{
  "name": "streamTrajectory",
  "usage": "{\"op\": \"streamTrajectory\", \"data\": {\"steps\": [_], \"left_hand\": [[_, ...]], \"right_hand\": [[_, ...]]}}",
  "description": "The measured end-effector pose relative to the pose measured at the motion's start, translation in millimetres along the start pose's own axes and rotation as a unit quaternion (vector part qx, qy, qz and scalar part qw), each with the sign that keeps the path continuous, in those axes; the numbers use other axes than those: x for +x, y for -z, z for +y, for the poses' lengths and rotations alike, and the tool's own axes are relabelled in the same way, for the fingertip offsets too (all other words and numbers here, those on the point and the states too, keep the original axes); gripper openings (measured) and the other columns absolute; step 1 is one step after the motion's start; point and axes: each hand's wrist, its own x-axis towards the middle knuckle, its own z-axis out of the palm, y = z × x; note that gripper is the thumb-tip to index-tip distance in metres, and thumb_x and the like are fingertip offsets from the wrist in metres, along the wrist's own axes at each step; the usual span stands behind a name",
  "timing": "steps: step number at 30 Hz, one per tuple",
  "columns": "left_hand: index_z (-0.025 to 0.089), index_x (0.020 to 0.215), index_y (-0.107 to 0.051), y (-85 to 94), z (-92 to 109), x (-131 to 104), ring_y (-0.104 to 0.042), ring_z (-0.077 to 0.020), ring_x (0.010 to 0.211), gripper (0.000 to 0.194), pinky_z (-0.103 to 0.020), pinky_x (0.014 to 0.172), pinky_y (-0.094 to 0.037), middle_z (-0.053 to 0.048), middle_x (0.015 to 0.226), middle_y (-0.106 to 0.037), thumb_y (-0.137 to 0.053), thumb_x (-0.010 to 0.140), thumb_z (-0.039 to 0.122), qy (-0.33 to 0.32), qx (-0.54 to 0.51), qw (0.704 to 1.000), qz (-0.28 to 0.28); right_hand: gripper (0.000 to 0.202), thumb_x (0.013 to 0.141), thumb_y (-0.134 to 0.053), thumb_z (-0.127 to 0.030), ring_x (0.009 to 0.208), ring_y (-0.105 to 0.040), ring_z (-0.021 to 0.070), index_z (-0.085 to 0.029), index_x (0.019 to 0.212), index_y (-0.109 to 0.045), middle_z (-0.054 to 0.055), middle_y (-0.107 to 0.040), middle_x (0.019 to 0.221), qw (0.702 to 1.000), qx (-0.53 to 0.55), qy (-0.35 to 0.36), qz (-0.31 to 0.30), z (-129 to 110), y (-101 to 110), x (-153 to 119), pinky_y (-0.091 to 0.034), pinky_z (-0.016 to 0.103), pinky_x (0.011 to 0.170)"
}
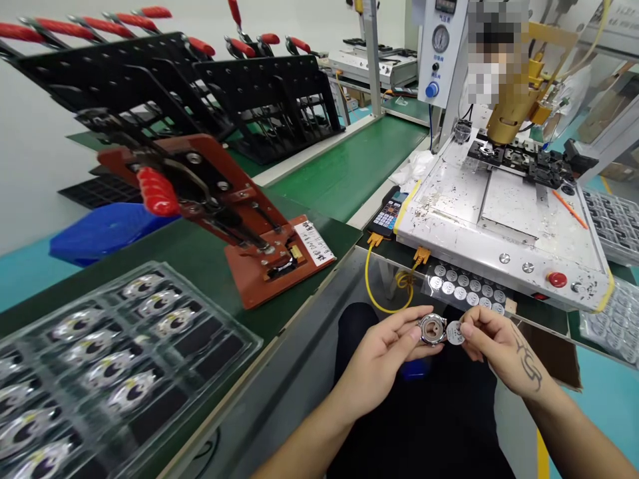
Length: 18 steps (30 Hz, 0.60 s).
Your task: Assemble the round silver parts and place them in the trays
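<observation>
Over my lap, my left hand [387,356] grips a round silver watch case [432,328] between thumb and fingers. The case has a shiny ring and a pale inside with a dark shape in it. Close at its right, my right hand [492,339] pinches a round, light grey printed disc [454,332] at its edge. Whether the disc touches the case I cannot tell. Similar round discs lie in rows on a clear sheet [462,287] just beyond my hands, under the machine's front edge.
At left, a clear tray [210,313] holds several silver watch cases. Behind it stands a reddish-brown toggle press [249,283] with a red handle. A white machine [469,219] with a gold head stands at right, a yellow cable [368,279] hanging before it. Black clamp fixtures [279,100] line the back.
</observation>
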Motion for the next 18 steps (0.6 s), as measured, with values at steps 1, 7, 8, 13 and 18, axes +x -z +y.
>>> {"op": "streamTrajectory", "data": {"steps": [1, 7, 8, 13, 18], "left_hand": [[0.017, 0.135, -0.073, -0.2, 0, -1, -0.077, -0.0328, 0.116, 0.047, -0.052, 0.106, -0.064, -0.014, 0.121, -0.081, -0.079, 0.097, 0.043, 0.000, 0.001, 1.000, 0.000], [0.017, 0.134, -0.074, -0.7, 0, 0, -0.078, -0.0327, 0.115, 0.048, -0.051, 0.106, -0.064, -0.013, 0.120, -0.082, -0.081, 0.095, 0.045, 0.007, -0.008, 1.000, 0.003], [0.016, 0.134, -0.074, -0.6, -1, 0, -0.078, -0.0326, 0.115, 0.048, -0.051, 0.105, -0.064, -0.014, 0.120, -0.082, -0.081, 0.095, 0.045, 0.009, -0.012, 1.000, 0.002], [0.017, 0.134, -0.074, -2.7, -2, 2, -0.077, -0.0328, 0.116, 0.048, -0.050, 0.105, -0.065, -0.013, 0.123, -0.081, -0.081, 0.095, 0.044, 0.011, -0.016, 1.000, 0.003], [0.018, 0.135, -0.074, -7.3, -1, 1, -0.078, -0.0317, 0.114, 0.050, -0.049, 0.105, -0.065, -0.012, 0.124, -0.081, -0.081, 0.094, 0.046, 0.001, 0.010, 1.000, 0.006]], "right_hand": [[0.038, 0.102, -0.069, -0.055, 0.062, -0.052, 0.0126, -0.021, 0.087, -0.060, -0.002, -0.061, 0.068, 1.000, -0.009, 0.002, 0.002, 0, 0, 0, -0.038, 0.028, 0.061], [0.035, 0.103, -0.068, -0.052, 0.072, -0.056, 0.0152, -0.021, 0.086, -0.062, -0.001, -0.061, 0.076, 0.999, -0.019, 0.029, 0.011, -4, -2, 2, -0.044, 0.029, 0.069], [0.034, 0.103, -0.068, -0.050, 0.076, -0.056, 0.0156, -0.022, 0.085, -0.062, 0.000, -0.062, 0.081, 0.999, -0.019, 0.043, 0.013, -6, -3, 2, -0.045, 0.029, 0.072], [0.028, 0.104, -0.067, -0.045, 0.098, -0.060, 0.0182, -0.023, 0.088, -0.064, 0.003, -0.065, 0.109, 0.997, -0.017, 0.081, 0.002, -11, -8, 6, -0.047, 0.029, 0.085], [0.025, 0.104, -0.067, -0.043, 0.103, -0.062, 0.0199, -0.023, 0.090, -0.064, 0.005, -0.066, 0.113, 0.995, -0.032, 0.091, -0.003, -10, -18, 9, -0.048, 0.032, 0.091]]}}
